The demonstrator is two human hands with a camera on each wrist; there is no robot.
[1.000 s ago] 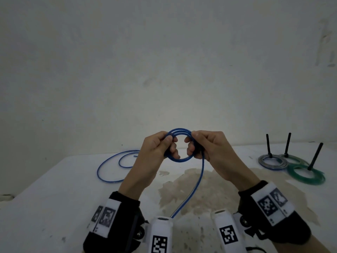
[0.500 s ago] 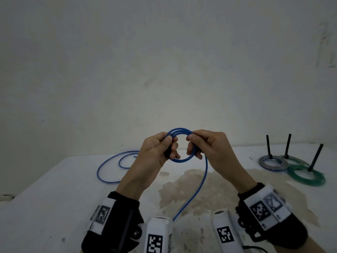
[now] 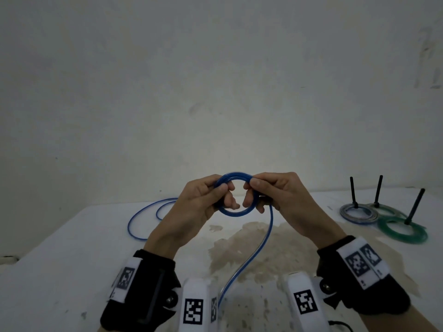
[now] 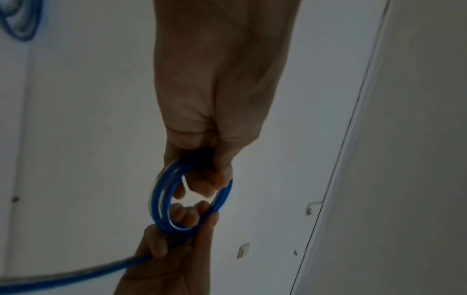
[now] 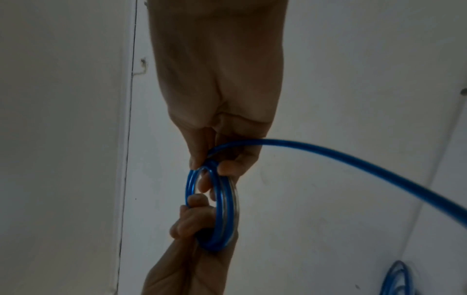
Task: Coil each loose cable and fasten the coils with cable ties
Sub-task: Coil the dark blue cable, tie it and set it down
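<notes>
A small blue cable coil (image 3: 236, 213) of a few turns is held upright above the white table (image 3: 72, 255). My left hand (image 3: 203, 200) pinches its left side, thumb on top. On the coil's right side my right hand (image 3: 275, 195) grips it with curled fingers. The loose cable tail (image 3: 254, 255) drops from the right hand toward me, and its far loops (image 3: 143, 219) lie on the table at the left. The wrist views show the same coil (image 4: 161, 201) (image 5: 222, 211) with fingers of both hands through and around it.
At the back right lie three tied coils, one grey (image 3: 358, 213) and two green (image 3: 402, 232), each with a black tie tail (image 3: 413, 207) sticking up. A brown stain (image 3: 263, 250) marks the table's middle. A pale wall (image 3: 215, 92) stands behind the table.
The right hand's grip has shifted up to the coil's upper right. The coil stays in place between both hands, and the hanging tail has swung slightly right.
</notes>
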